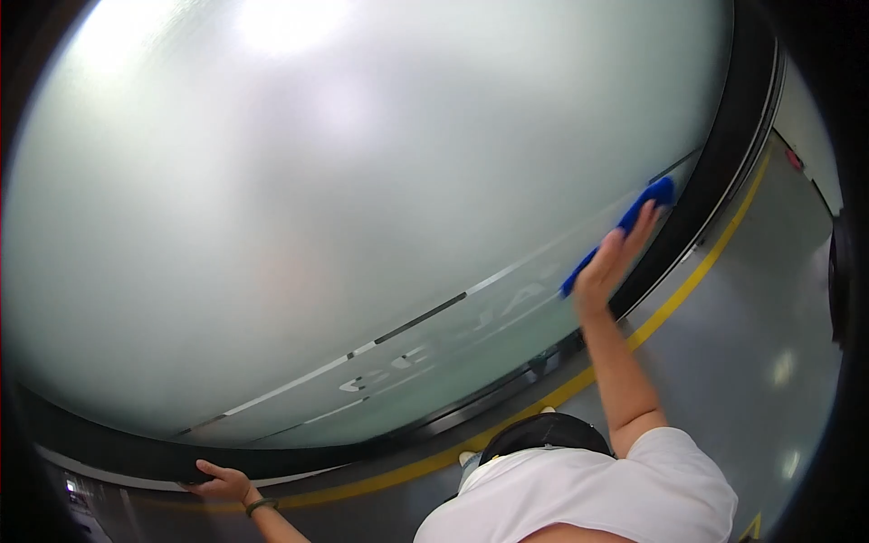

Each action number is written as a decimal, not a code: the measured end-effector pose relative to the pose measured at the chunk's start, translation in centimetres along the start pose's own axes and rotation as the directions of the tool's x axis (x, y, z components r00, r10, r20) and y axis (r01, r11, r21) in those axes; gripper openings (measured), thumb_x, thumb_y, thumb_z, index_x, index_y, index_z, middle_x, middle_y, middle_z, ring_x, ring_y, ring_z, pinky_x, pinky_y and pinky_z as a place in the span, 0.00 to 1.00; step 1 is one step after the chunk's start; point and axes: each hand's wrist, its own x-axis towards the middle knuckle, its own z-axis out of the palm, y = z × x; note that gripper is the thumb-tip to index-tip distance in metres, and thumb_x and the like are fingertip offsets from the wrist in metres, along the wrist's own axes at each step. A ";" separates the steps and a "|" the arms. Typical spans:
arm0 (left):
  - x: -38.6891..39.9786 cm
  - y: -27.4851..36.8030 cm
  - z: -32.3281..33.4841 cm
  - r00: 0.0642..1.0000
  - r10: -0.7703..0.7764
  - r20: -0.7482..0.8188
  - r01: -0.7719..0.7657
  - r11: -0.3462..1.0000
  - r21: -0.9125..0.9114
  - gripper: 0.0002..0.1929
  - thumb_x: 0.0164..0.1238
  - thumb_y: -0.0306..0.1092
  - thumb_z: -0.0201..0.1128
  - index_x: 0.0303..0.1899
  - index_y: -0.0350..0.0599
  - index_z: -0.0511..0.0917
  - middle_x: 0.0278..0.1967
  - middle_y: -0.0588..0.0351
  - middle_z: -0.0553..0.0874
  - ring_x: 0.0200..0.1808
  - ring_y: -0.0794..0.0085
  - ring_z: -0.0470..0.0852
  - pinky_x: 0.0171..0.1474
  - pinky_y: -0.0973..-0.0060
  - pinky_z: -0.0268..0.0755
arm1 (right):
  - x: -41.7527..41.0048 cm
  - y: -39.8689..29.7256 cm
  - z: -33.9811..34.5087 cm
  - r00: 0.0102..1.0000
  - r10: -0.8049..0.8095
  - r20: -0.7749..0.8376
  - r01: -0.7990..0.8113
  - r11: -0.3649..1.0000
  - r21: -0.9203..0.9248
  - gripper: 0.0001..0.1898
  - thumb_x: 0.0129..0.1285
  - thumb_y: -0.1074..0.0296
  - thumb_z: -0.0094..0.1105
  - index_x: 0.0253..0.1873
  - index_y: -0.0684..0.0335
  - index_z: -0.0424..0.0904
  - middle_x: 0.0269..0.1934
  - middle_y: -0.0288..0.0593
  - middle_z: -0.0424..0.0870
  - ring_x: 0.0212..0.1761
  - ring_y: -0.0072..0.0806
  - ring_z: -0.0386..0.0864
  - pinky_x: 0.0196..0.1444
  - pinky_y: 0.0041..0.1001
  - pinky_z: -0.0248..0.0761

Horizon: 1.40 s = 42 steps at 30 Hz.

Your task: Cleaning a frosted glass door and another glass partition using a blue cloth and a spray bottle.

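Note:
A large frosted glass panel (305,203) fills most of the view, with clear stripes and lettering cut through its frosting. My right hand (611,254) presses a blue cloth (641,214) against the glass near its right edge, fingers stretched along the cloth. Part of the cloth is hidden behind the palm. At the lower left, my left hand (220,480) is at the black frame (170,461) around the glass. Its thumb and fingers are spread, and no object shows in it. A dark band circles the left wrist.
Grey floor (733,346) with a glossy surface runs along the panel. A yellow line (679,298) on it follows the frame. A black bag (546,434) sits at my waist. At the far right are a pale wall (804,129) and a dark object (837,278).

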 end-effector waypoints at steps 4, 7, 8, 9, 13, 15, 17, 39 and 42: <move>-0.5 -0.8 0.4 0.999 0.033 0.000 -0.033 0.999 0.012 0.28 0.70 0.41 0.50 0.59 0.22 0.56 0.51 0.32 0.69 0.52 0.46 0.72 0.54 0.60 0.64 | -10.7 -6.8 1.2 0.901 -0.399 0.170 0.377 0.914 0.148 0.27 0.66 0.57 0.41 0.68 0.59 0.58 0.69 0.56 0.52 0.71 0.57 0.46 0.68 0.55 0.32; -0.3 1.2 0.5 0.998 0.059 0.029 -0.055 0.994 -0.095 0.30 0.70 0.41 0.50 0.59 0.21 0.54 0.52 0.31 0.68 0.53 0.45 0.70 0.55 0.59 0.63 | -14.0 -11.9 1.7 0.611 -0.771 0.179 0.723 0.636 0.270 0.21 0.62 0.57 0.51 0.62 0.38 0.69 0.67 0.29 0.61 0.70 0.29 0.57 0.71 0.40 0.41; -0.5 1.5 0.3 0.998 0.042 0.042 -0.038 0.994 -0.100 0.30 0.70 0.41 0.50 0.60 0.21 0.53 0.53 0.31 0.67 0.53 0.45 0.70 0.55 0.58 0.63 | -14.3 -13.1 1.4 0.538 -0.827 0.163 0.764 0.560 0.320 0.21 0.63 0.60 0.51 0.62 0.41 0.69 0.66 0.29 0.62 0.69 0.23 0.59 0.71 0.35 0.43; -0.6 1.7 0.1 0.999 0.021 0.048 -0.016 0.995 -0.099 0.30 0.70 0.42 0.50 0.60 0.21 0.53 0.53 0.30 0.67 0.53 0.44 0.70 0.56 0.58 0.62 | -14.4 -13.7 0.9 0.540 -0.826 0.162 0.757 0.561 0.336 0.21 0.63 0.60 0.51 0.62 0.41 0.69 0.66 0.29 0.62 0.69 0.23 0.59 0.71 0.35 0.43; -1.0 1.5 -2.1 0.946 -0.131 0.297 0.126 0.991 0.035 0.30 0.68 0.37 0.53 0.63 0.26 0.52 0.59 0.35 0.64 0.59 0.47 0.67 0.61 0.59 0.58 | -12.4 -15.1 -2.3 0.428 -0.768 0.476 0.033 0.539 0.841 0.19 0.67 0.67 0.47 0.63 0.55 0.67 0.64 0.36 0.66 0.66 0.27 0.64 0.70 0.32 0.49; -4.9 6.1 -3.9 0.975 -0.022 0.220 0.003 0.996 0.090 0.27 0.68 0.33 0.53 0.64 0.32 0.54 0.61 0.41 0.65 0.62 0.54 0.64 0.65 0.61 0.53 | -11.2 -14.5 -4.2 -0.005 -0.358 0.934 -1.000 -0.014 -0.010 0.19 0.69 0.68 0.45 0.64 0.59 0.64 0.63 0.42 0.67 0.64 0.30 0.65 0.67 0.32 0.57; -8.2 13.3 -6.6 0.860 -0.249 0.445 0.403 0.867 -0.294 0.25 0.68 0.31 0.52 0.63 0.35 0.56 0.61 0.46 0.65 0.64 0.61 0.62 0.67 0.65 0.49 | -10.6 -12.5 -4.1 -0.263 -0.412 0.872 -0.694 -0.547 -0.468 0.24 0.68 0.69 0.45 0.67 0.62 0.55 0.62 0.43 0.67 0.60 0.31 0.70 0.63 0.31 0.64; -12.3 33.8 -9.9 0.497 0.773 0.394 0.081 0.411 -0.908 0.31 0.44 0.44 0.70 0.56 0.53 0.75 0.55 0.57 0.72 0.52 0.61 0.68 0.55 0.67 0.66 | -8.5 -8.5 -7.8 -0.421 -0.250 0.872 -0.617 -0.626 -0.477 0.31 0.68 0.39 0.30 0.65 0.56 0.59 0.57 0.44 0.69 0.59 0.37 0.69 0.63 0.38 0.63; -10.6 33.6 -8.8 0.440 0.802 0.404 0.167 0.369 -0.914 0.28 0.46 0.34 0.68 0.54 0.55 0.76 0.53 0.57 0.73 0.50 0.61 0.69 0.54 0.67 0.68 | -7.8 -8.5 -8.3 -0.410 -0.286 0.866 -0.631 -0.597 -0.495 0.32 0.67 0.38 0.31 0.67 0.54 0.57 0.60 0.44 0.67 0.60 0.37 0.67 0.64 0.37 0.62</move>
